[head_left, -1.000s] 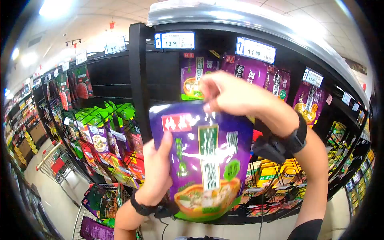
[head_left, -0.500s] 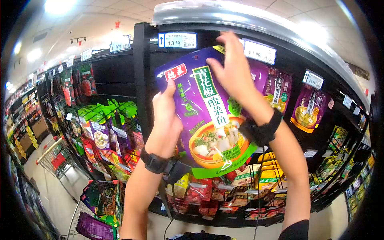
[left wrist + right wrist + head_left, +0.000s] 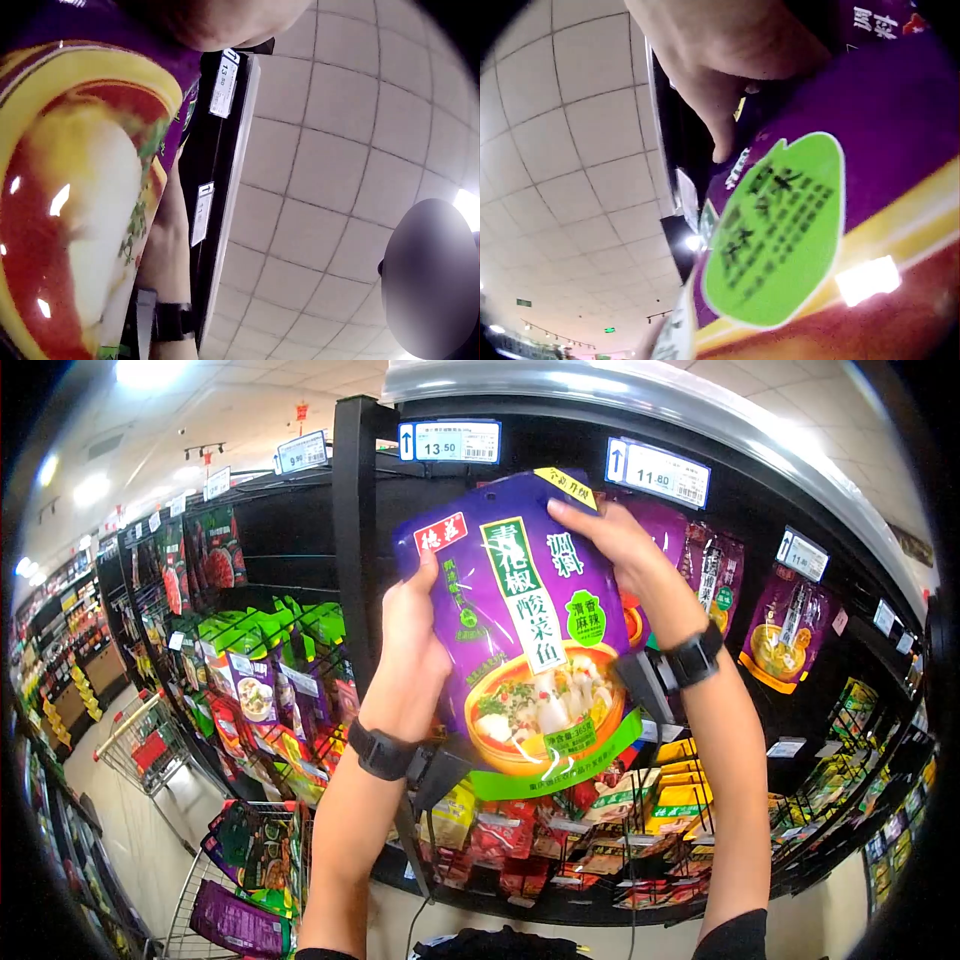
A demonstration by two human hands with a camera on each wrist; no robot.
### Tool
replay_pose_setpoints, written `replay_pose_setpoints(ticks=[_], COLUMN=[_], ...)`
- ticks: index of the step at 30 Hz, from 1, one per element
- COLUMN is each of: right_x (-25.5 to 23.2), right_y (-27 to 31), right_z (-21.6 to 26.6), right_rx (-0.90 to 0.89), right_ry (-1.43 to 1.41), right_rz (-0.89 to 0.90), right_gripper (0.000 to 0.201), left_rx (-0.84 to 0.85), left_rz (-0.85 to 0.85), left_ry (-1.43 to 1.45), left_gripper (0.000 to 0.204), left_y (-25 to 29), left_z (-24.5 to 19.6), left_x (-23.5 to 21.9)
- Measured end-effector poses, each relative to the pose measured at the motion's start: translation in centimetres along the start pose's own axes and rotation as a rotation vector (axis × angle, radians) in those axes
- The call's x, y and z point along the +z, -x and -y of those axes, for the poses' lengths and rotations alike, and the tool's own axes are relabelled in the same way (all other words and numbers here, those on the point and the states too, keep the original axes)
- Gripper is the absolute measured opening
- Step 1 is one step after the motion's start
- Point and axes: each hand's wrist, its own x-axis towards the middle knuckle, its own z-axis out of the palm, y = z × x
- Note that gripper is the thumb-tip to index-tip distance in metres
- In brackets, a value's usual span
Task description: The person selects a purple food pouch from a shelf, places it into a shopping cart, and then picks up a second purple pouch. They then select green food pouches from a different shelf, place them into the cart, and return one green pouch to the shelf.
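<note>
A purple seasoning packet (image 3: 463, 650) with a green band along its bottom and a picture of a fish bowl is held up in front of the shelf, its front facing me and slightly tilted. My left hand (image 3: 412, 625) grips its left edge, thumb on the front and fingers hidden behind. At the upper right corner my right hand (image 3: 622, 545) holds it, thumb over the front by the yellow strip. Close up, the left wrist view shows the packet's bowl picture (image 3: 90, 225); the right wrist view shows its green label (image 3: 780, 232) below the right hand (image 3: 727, 52).
Behind hangs a black shelf rack with price tags (image 3: 450, 442) and more purple packets (image 3: 785, 625) at the right. Lower racks carry yellow and red packets (image 3: 685, 785). A shopping cart with packets (image 3: 235, 920) stands at lower left, another cart (image 3: 145, 745) beyond it.
The packet has risen from its lower position a second ago. My right hand left its top edge, passed above it half a second ago, and now grips the upper right corner.
</note>
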Motion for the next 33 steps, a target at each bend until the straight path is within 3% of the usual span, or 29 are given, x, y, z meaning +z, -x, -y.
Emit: replay_pose_setpoints(ticks=[3,6,10,14,17,20,25,29,33], right_x=[0.2,0.7,1.5,1.2,0.5,1.7,2.1,2.3,1.5], right_y=[-1.8,-2.6,-3.3,-5.5,-8.6,-6.3,-4.6,-3.3,-5.3], right_z=[0.8,2.2,3.8,3.9,2.7,3.2,3.1,3.4,2.9], right_rx=[-0.02,-0.095,-0.196,-0.23,-0.212,-0.134,-0.097,-0.092,-0.055], right_ry=[-0.068,-0.057,-0.117,0.14,0.196,0.153,0.07,0.082,0.113], right_rz=[0.024,-0.093,-0.066,-0.219,-0.262,-0.308,-0.229,-0.227,-0.231], right_gripper=[0.037,0.034,0.027,0.043,0.047,0.046,0.032,0.034,0.035], left_rx=[-0.069,-0.035,0.025,0.003,0.032,-0.021,-0.054,-0.061,-0.067], left_rz=[0.017,0.034,0.125,-0.012,-0.009,-0.022,-0.089,-0.106,-0.122], left_ry=[0.072,0.062,0.015,-0.054,-0.059,-0.085,-0.07,-0.058,-0.094], left_gripper=[0.036,0.036,0.037,0.038,0.036,0.034,0.032,0.032,0.028], left_y=[-0.4,-1.3,-2.4,-3.6,-4.6,-4.9,-3.8,-3.7,-4.3], left_z=[-0.7,-1.5,-2.7,-3.5,-3.5,-3.5,-3.0,-2.7,-2.8], left_x=[1.3,1.9,2.4,3.1,2.3,1.7,2.0,2.0,1.9])
